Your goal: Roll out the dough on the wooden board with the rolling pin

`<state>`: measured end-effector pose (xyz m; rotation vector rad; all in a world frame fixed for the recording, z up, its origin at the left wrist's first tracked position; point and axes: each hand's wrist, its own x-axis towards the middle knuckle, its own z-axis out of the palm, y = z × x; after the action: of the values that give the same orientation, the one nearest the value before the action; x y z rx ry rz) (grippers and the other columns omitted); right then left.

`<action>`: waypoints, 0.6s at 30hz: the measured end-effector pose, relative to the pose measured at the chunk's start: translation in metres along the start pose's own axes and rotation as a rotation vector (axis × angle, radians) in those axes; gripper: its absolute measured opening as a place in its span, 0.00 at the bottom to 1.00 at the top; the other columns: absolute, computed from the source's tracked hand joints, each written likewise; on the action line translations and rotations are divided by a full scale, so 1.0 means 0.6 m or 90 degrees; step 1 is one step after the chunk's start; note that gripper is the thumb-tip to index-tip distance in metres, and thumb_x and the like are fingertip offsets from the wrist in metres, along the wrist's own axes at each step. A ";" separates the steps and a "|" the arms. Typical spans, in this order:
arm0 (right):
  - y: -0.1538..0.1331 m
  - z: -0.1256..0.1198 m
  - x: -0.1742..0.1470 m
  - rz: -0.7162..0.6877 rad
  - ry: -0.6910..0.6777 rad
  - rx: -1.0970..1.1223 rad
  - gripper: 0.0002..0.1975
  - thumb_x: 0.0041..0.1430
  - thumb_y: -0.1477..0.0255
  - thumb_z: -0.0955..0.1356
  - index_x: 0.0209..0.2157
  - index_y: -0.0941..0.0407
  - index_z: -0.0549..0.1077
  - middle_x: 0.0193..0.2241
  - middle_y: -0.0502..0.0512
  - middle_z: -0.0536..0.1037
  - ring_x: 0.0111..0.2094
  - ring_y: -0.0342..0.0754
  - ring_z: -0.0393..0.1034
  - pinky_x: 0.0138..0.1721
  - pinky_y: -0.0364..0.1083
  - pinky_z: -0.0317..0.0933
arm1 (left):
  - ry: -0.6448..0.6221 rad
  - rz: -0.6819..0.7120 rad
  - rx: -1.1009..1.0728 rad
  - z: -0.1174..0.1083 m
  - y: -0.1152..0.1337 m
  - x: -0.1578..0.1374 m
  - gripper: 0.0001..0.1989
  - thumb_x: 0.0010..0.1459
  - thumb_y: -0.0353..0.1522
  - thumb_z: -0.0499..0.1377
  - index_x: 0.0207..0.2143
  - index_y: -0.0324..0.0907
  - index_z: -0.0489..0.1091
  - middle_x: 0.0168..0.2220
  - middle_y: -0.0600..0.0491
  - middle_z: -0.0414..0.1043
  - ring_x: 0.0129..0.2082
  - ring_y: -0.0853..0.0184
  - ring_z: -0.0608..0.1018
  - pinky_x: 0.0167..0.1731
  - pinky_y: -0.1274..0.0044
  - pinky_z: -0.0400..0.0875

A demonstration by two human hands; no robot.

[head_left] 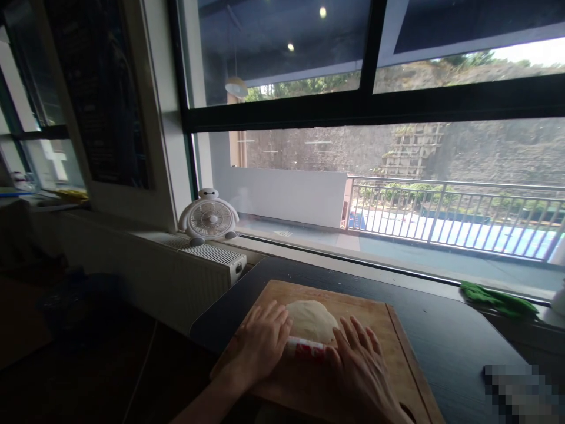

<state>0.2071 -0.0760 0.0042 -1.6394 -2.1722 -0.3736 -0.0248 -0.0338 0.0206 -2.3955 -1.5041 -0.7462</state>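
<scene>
A flattened round of pale dough (310, 320) lies at the lower centre of the frame, on a wooden board (368, 315) set on a dark bench (450, 333). It sits in the space between the two hands, a little beyond a white and red cylinder (309, 350) that runs crosswise along its near edge. The left fingertips come right up to the dough's left side; the right fingertips are close by its lower right edge.

The left hand (265, 333) comes up from the bottom of the frame, back uppermost, its fingers stretched forward and lying close together over the cylinder's left end. The right hand (359, 359) slants in from the lower right, palm down, with its fingers somewhat spread and its thumb side at the cylinder's right end. Neither grip is closed: the left is flat and extended, the right flat and a bit wider. The palms are hidden, so how firmly they press cannot be told.

A green cloth (498, 301) lies at the right of the frame, by the window. Left of centre, a white fan (210, 217) stands by the glass, on a radiator (207, 271).
</scene>
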 end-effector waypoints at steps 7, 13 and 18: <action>0.013 -0.025 -0.072 -0.101 -0.048 0.078 0.16 0.55 0.68 0.65 0.47 0.47 0.68 0.44 0.51 0.73 0.47 0.52 0.66 0.47 0.50 0.63 | -0.039 0.074 -0.050 -0.038 -0.019 -0.113 0.18 0.62 0.37 0.51 0.55 0.52 0.62 0.54 0.57 0.65 0.57 0.61 0.63 0.58 0.67 0.56; 0.001 -0.031 -0.022 -0.042 -0.037 0.143 0.13 0.58 0.74 0.61 0.44 0.50 0.68 0.40 0.54 0.71 0.41 0.49 0.66 0.43 0.47 0.62 | -0.080 0.105 -0.097 -0.033 -0.036 -0.044 0.18 0.61 0.36 0.52 0.54 0.51 0.63 0.49 0.54 0.67 0.50 0.63 0.68 0.57 0.65 0.55; 0.003 -0.026 -0.028 -0.087 -0.043 0.139 0.12 0.56 0.76 0.63 0.41 0.48 0.69 0.38 0.50 0.71 0.39 0.47 0.66 0.39 0.43 0.61 | -0.117 0.092 -0.126 -0.040 -0.033 -0.041 0.18 0.60 0.36 0.53 0.53 0.52 0.64 0.45 0.55 0.68 0.47 0.64 0.68 0.55 0.66 0.55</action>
<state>0.2152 -0.0966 0.0101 -1.4091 -2.2904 -0.1148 -0.0582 -0.0546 0.0262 -2.7536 -1.3572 -0.6870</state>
